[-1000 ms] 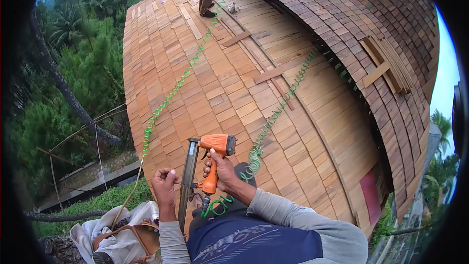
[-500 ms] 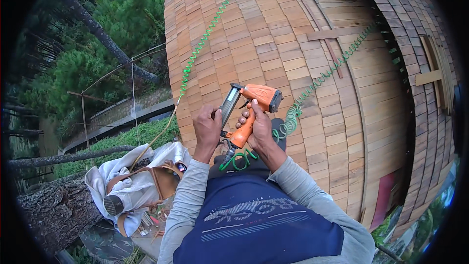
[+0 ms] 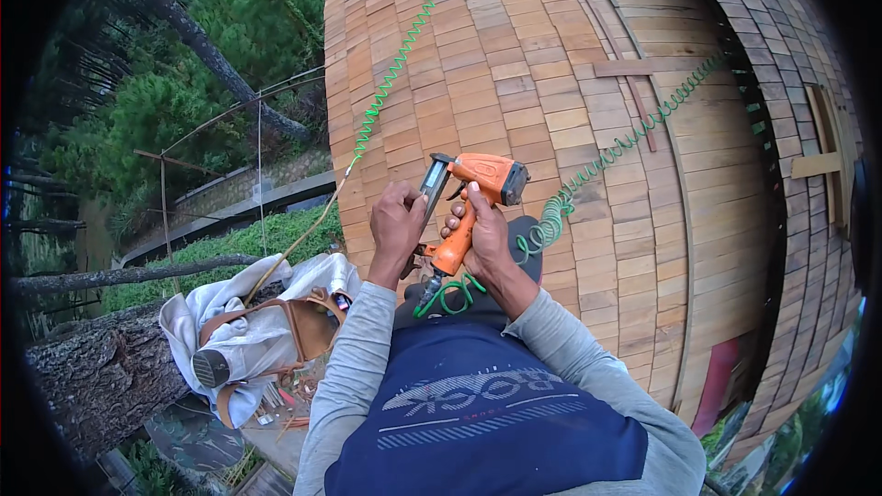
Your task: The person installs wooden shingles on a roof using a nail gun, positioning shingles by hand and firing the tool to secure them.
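An orange nail gun (image 3: 482,174) is in front of my torso, its head toward the upper right. My right hand (image 3: 487,234) is closed around its orange handle, fingers wrapped from the left side. Along the gun's left side runs a dark, narrow magazine (image 3: 435,182) with a pale strip showing in it. My left hand (image 3: 399,225) is at the magazine's edge, fingertips pinched together against it; what they hold, if anything, is hidden. A green coiled air hose (image 3: 462,289) joins a metal fitting (image 3: 430,291) at the handle's lower end.
Wooden shingles (image 3: 496,64) cover the curved roof surface ahead. A second green coiled hose (image 3: 404,50) runs up the left, beside a thin stick (image 3: 312,230). At lower left, a tan tool pouch (image 3: 312,326) and white cloth (image 3: 253,344) rest by a thick trunk (image 3: 119,372).
My left hand has moved slightly up along the magazine, its fingertips now closer to the pale strip. My right hand keeps its grip on the nail gun. The whole view has shifted slightly.
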Tool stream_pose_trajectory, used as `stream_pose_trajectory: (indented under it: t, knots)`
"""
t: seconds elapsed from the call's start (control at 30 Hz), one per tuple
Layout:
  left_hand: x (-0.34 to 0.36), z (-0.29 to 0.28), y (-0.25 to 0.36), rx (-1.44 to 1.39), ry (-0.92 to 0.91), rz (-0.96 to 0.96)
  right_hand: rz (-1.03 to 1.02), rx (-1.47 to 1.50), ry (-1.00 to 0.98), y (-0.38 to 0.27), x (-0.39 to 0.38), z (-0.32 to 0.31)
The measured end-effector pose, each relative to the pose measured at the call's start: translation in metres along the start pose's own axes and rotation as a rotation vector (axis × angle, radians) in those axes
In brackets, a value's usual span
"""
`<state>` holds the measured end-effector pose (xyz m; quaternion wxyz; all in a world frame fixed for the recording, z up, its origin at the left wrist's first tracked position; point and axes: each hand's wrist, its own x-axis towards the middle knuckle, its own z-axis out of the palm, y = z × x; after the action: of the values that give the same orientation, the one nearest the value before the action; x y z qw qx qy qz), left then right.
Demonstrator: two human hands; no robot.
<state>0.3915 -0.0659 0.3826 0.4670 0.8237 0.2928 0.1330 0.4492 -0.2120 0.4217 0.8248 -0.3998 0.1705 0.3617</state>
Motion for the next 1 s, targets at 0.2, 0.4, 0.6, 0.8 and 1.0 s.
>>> stream_pose_trajectory:
  t: [0.2, 0.4, 0.6, 0.8, 1.0]
  knots:
    - [0.014, -0.008, -0.032, -0.448, -0.242, -0.242, 0.045, 0.057, -0.007, 0.002, -0.002, -0.004]
    - [0.014, -0.004, -0.030, -0.286, -0.154, -0.188, 0.111, 0.064, -0.022, 0.004, -0.005, -0.009]
    - [0.015, -0.063, -0.008, -0.200, -0.036, -0.043, 0.160, 0.095, -0.062, 0.003, 0.009, -0.022]
    - [-0.087, -0.224, 0.017, -0.216, -0.013, -0.116, 0.173, 0.290, -0.038, -0.003, 0.048, -0.055]
    - [-0.188, -0.228, -0.008, -0.316, -0.410, -0.314, 0.194, 0.363, -0.026, -0.006, 0.061, -0.055]
